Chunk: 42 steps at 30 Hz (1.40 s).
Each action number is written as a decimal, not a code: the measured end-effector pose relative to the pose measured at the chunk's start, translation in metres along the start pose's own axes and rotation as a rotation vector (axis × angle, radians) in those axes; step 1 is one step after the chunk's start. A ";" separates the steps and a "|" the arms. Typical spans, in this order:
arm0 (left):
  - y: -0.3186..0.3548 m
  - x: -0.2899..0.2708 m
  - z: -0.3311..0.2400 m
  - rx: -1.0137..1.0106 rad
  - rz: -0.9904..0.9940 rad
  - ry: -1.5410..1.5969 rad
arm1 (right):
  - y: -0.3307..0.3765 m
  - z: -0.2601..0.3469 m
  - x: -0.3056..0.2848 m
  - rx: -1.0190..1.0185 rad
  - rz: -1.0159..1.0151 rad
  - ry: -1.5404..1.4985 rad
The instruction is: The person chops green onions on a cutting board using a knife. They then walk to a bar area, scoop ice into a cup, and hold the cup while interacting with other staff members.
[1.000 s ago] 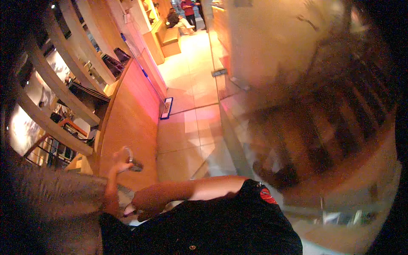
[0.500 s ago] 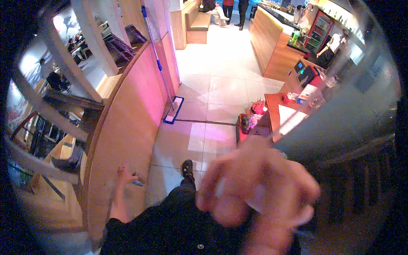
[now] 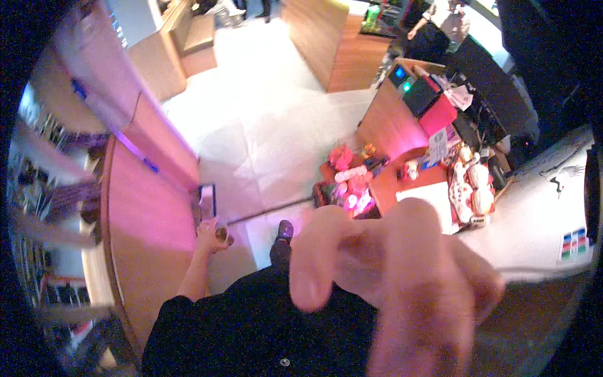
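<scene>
Your right hand (image 3: 402, 283) is very close to the camera, big and blurry, low in the middle of the frame. Your left hand (image 3: 210, 234) is down at the lower left, its fingers wrapped around a small dark thing (image 3: 221, 235) beside the pink wooden wall (image 3: 151, 220).

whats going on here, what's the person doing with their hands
The person stands on a pale tiled floor beside a curved wooden counter. Their left hand is down by the counter's edge, closed on a small object too blurred to identify. Their right hand is raised close to the camera, blurred, fingers loosely curled, holding nothing visible.
</scene>
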State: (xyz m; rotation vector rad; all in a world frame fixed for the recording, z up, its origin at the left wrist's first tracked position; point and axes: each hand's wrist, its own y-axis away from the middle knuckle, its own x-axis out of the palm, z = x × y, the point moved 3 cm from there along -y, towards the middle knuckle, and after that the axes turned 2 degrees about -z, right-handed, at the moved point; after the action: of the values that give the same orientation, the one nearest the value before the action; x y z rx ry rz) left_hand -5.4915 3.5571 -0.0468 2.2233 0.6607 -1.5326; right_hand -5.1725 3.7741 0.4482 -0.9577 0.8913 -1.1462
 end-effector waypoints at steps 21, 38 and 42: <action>-0.726 0.082 0.092 -0.097 0.514 -0.250 | 0.678 -0.304 -0.557 2.150 -0.826 1.151; -1.309 0.185 -0.435 0.697 0.427 -0.228 | 0.743 -0.310 -0.943 1.528 -1.394 1.190; -1.376 0.209 -0.547 0.857 0.411 -0.126 | 0.642 -0.277 -1.139 1.589 -1.437 1.176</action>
State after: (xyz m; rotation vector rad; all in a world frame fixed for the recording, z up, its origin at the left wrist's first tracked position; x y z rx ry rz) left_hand -5.7823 5.0235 -0.0927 2.5377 -0.5898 -1.9060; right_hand -5.4369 4.9371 -0.1545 0.8111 -0.3551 -2.9683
